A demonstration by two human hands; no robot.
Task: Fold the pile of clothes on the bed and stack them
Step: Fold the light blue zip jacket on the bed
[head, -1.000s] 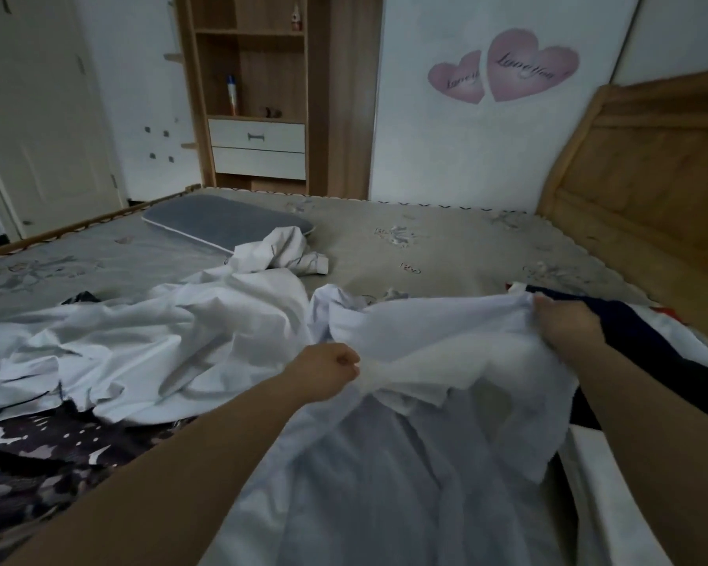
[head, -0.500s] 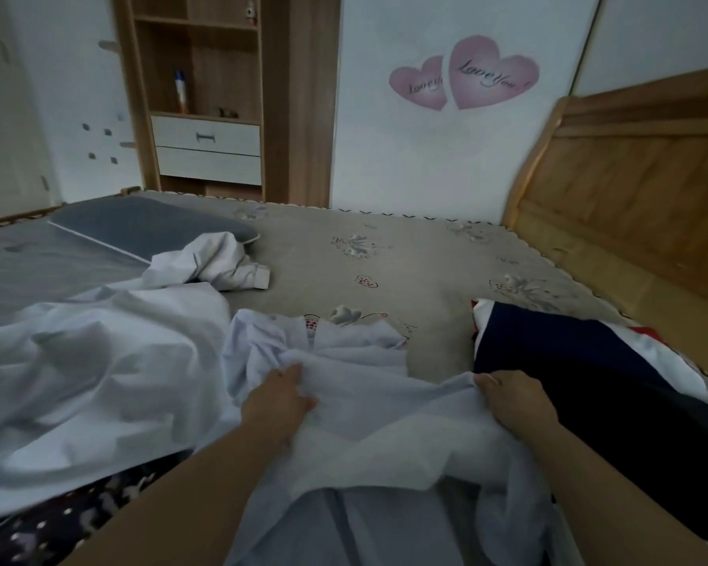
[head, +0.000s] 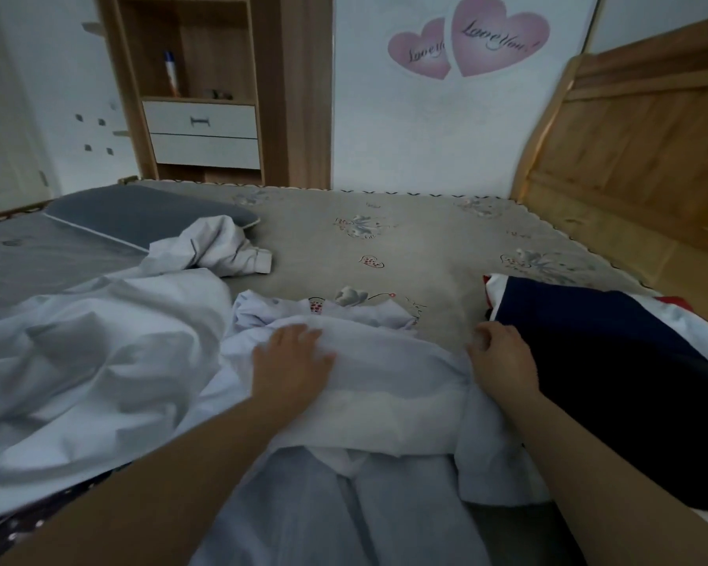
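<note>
A white shirt (head: 389,377) lies spread on the bed in front of me, its upper part folded over. My left hand (head: 291,365) rests flat on its left side, fingers spread. At the shirt's right edge my right hand (head: 501,363) sits with fingers curled, pinching the cloth. A heap of white clothes (head: 99,341) lies to the left. Against the right hand lies a dark navy garment (head: 614,361) with white and red trim.
The bed (head: 426,247) has a beige patterned cover with bare room beyond the shirt. A grey pillow (head: 140,214) lies at the far left. A wooden headboard (head: 638,149) rises on the right. A dark patterned cloth (head: 13,537) shows at the lower left. A wooden shelf unit (head: 205,87) stands behind.
Both hands have brought the shirt down from a raised hold onto the bed. My left hand went from a fist grip to lying flat on the cloth.
</note>
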